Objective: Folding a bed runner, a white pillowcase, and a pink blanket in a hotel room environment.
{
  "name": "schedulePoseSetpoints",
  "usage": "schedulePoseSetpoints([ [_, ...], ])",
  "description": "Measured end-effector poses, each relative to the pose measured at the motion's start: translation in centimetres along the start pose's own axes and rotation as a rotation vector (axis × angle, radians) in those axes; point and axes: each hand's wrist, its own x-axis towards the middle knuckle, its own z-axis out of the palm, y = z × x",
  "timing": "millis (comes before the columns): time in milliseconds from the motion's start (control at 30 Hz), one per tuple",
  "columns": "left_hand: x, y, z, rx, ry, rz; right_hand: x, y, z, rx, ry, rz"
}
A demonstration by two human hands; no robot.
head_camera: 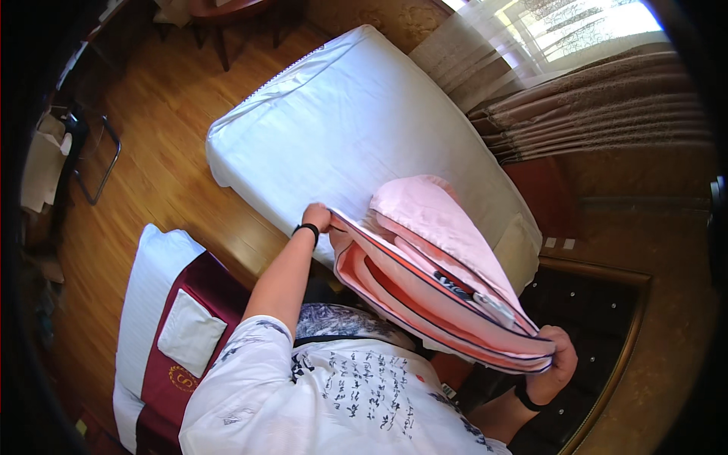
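Stretched between my two hands is pink padded bedding point(438, 290) with dark piping and orange-red bands along its edges. Whether it is one folded piece or stacked pillows, I cannot tell. My left hand point(317, 218) grips its upper left corner, at the near edge of the white-sheeted bed point(347, 125). At the lower right corner my right hand point(553, 357) is closed around the piped edge. A rounded pink part point(426, 210) rests over the bed sheet. In the fold between the layers, a patch with dark markings point(452, 284) shows.
A second bed point(148, 284) with a maroon runner and a white cushion point(191, 333) lies at left. The dark tufted headboard point(569, 307) borders my right side. Curtains point(580, 108) hang beyond the bed. A metal-framed piece point(114, 162) stands on the wooden floor point(153, 125).
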Motion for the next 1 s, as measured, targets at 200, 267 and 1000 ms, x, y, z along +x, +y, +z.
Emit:
schedulePoseSetpoints([
  [200, -8.1, 9.8, -10.7, 0.801, 0.126, 0.658, -4.7, 5.1, -5.9, 0.159, 0.393, 0.186],
  [267, -9.2, 10.2, -11.0, 0.788, 0.380, 0.724, -4.8, 5.6, -5.8, 0.132, 0.402, 0.144],
  [1000, -15.6, 4.7, -8.2, 0.712, 0.247, 0.448, -12.7, 14.1, -19.1, 0.068, 0.317, 0.431],
])
